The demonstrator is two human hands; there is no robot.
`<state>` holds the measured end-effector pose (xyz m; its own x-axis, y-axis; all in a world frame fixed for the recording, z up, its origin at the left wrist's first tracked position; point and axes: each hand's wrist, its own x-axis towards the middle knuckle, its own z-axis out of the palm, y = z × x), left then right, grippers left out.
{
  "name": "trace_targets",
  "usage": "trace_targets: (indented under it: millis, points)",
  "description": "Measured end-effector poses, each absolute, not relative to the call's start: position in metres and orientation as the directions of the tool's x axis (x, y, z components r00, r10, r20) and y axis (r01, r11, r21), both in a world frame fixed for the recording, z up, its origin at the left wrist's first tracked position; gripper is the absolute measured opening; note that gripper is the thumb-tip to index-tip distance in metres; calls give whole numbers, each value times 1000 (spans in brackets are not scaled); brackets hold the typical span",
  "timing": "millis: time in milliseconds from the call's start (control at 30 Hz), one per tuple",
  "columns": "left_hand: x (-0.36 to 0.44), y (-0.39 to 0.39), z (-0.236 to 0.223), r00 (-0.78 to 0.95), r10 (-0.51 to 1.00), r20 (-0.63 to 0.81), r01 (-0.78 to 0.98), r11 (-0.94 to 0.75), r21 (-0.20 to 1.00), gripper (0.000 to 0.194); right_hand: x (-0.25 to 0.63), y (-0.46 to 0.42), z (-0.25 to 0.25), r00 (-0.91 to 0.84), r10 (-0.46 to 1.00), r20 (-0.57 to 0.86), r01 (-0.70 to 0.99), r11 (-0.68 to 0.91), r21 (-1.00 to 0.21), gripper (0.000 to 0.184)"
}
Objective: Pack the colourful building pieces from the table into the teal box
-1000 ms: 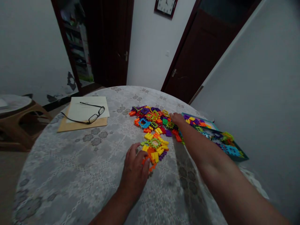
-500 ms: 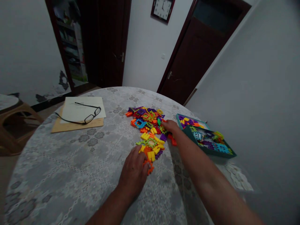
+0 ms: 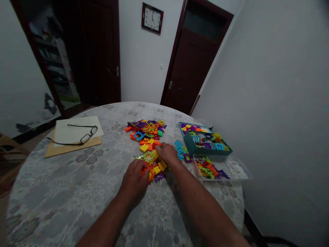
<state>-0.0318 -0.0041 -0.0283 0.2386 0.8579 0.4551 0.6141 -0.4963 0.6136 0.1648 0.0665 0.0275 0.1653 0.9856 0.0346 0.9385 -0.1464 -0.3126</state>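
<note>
My left hand [image 3: 135, 179] rests at the near left edge of a small heap of plastic interlocking building pieces, its fingers curled against an orange piece [image 3: 146, 168]. On the heap's far right side is my right hand [image 3: 168, 155], fingers bent down and pressed together among the yellow pieces [image 3: 159, 166]; what they pinch is hidden. A green piece [image 3: 148, 157] lies between the hands, and a purple piece [image 3: 159, 177] sits at the near edge. Behind them a larger mixed pile [image 3: 147, 127] includes a blue square frame piece [image 3: 139, 136].
At right stand a green box [image 3: 205, 151] of pieces, its lid [image 3: 183, 127] holding more, and a clear plastic tray [image 3: 218, 180]. Blue pieces [image 3: 180, 151] lie beside the box. Glasses [image 3: 85, 138] rest on paper [image 3: 69, 132] at left. The round table [image 3: 84, 192] has a patterned cloth.
My right hand has drawn back from the far pile to the near heap, closer to my left hand. The view has turned right, revealing the clear tray and blue pieces.
</note>
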Motion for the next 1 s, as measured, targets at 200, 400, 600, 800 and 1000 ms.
trace_targets:
  millis: [200,400,600,800,1000]
  points:
    - [-33,-7,-20,232,850,472,588,-509,628,8,176,46,41,30,981,189,897,57,-438,53]
    - [-33,-3,-22,223,852,474,594,-504,627,8,210,61,37,356,933,61,894,-321,-313,56]
    - [-33,0,-24,242,877,414,613,-469,636,11,213,56,16,323,946,1,893,-305,-330,58]
    - [-33,0,-22,227,890,396,611,-447,654,16,194,27,17,152,985,85,878,-95,-469,48]
    - [-36,2,-21,207,899,387,580,-431,692,17,196,7,21,27,954,300,824,148,-547,45]
